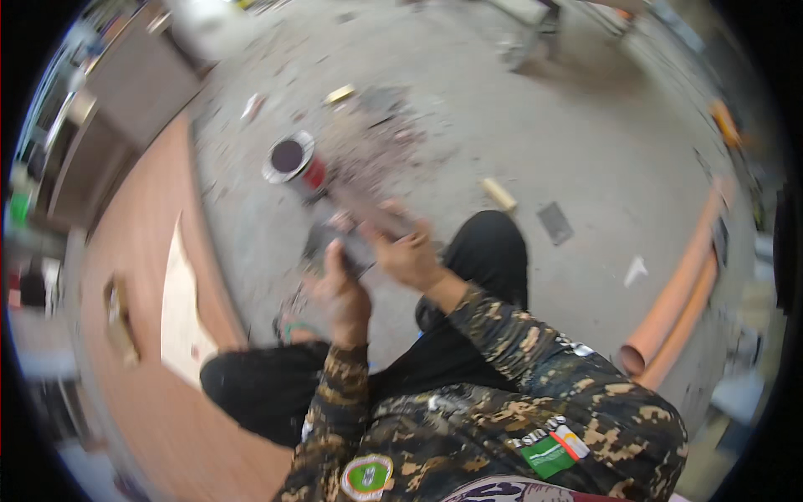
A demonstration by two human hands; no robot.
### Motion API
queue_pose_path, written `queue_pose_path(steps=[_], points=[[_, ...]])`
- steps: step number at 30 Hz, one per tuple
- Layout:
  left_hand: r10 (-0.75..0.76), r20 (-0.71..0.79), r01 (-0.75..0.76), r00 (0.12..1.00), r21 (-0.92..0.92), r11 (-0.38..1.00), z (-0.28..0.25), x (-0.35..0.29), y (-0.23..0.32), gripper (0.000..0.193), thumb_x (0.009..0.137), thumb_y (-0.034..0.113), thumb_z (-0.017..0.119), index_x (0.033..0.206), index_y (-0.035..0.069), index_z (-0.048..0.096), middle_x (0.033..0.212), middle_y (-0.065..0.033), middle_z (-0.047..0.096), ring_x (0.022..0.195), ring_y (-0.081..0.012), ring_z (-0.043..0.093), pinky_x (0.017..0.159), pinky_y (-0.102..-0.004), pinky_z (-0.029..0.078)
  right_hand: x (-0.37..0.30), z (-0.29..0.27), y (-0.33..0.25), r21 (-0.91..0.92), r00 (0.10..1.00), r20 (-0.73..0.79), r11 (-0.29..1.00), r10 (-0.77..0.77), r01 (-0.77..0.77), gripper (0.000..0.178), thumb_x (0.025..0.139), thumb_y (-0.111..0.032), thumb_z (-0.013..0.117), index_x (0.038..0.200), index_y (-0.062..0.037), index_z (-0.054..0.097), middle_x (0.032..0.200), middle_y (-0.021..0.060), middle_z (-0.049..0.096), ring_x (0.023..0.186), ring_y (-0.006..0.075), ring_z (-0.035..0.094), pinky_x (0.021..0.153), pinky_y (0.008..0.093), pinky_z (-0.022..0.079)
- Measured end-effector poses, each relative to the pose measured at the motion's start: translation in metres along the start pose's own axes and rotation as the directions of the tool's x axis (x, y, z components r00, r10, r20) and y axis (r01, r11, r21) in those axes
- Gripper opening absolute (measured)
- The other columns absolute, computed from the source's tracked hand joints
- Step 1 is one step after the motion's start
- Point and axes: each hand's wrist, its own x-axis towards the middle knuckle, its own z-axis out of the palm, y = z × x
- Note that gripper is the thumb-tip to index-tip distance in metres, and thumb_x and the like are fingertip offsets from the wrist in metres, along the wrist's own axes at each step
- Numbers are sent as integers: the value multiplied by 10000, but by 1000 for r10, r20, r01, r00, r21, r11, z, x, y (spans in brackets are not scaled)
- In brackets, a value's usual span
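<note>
My right hand [410, 258] is closed around a long flat brown strip [372, 209], which points up and left toward an open tin. The tin [312, 173] has a pale rim, a red side and dark reddish-brown contents. Close beside it, my left hand [341, 303] has its thumb raised, but its fingers are smeared by motion. A grey flat piece [358, 249] lies between the two hands; whether the left hand grips it, I cannot tell.
Reddish-brown dust and scraps cover the floor ahead, with yellow blocks [499, 194] [340, 94] and a dark grey sheet [554, 223]. Orange pipes [673, 314] lie at right. Left is a wooden board [134, 226] bearing a pale cut piece [180, 301]. My black-clad knees flank the work.
</note>
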Motion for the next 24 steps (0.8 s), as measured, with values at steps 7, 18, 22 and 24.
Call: queue_pose_path(steps=[7, 18, 22, 24], points=[[-432, 40, 354, 901, -646, 677, -6, -3, -15, 287, 913, -24, 546, 1200, -8, 537, 1144, -255, 590, 1048, -358, 606, 863, -408, 508, 3, 7, -16, 307, 995, 87, 951, -49, 21, 287, 811, -7, 653, 1093, 16, 611, 923, 123, 674, 828, 137, 627, 728, 283, 502], [-313, 367, 455, 876, -844, 283, -21, 26, -8, 419, 887, 107, 600, 1257, -45, 476, 1176, -172, 588, 1035, -269, 600, 926, -378, 490, 12, -34, -44, -38, 779, 535, 931, 327, -364, 378, 802, -98, 616, 1127, 84, 551, 810, 232, 677, 662, 338, 686, 705, 382, 532], [-484, 307, 423, 820, -894, 150, -15, 25, -15, 437, 895, 99, 604, 1276, -47, 450, 1202, -171, 566, 1072, -249, 581, 941, -365, 473, 5, -7, -38, -51, 947, 314, 997, 72, -59, 307, 824, -95, 633, 1083, 55, 562, 857, 242, 666, 806, 381, 677, 726, 413, 529], [-514, 317, 441, 797, -887, 137, -14, 22, -21, 437, 900, 130, 608, 1270, -53, 463, 1206, -171, 571, 1074, -244, 583, 935, -359, 477, -2, 1, -37, -23, 989, 24, 989, -147, 148, 299, 829, -92, 645, 1084, 34, 555, 868, 244, 659, 854, 396, 666, 728, 418, 527]])
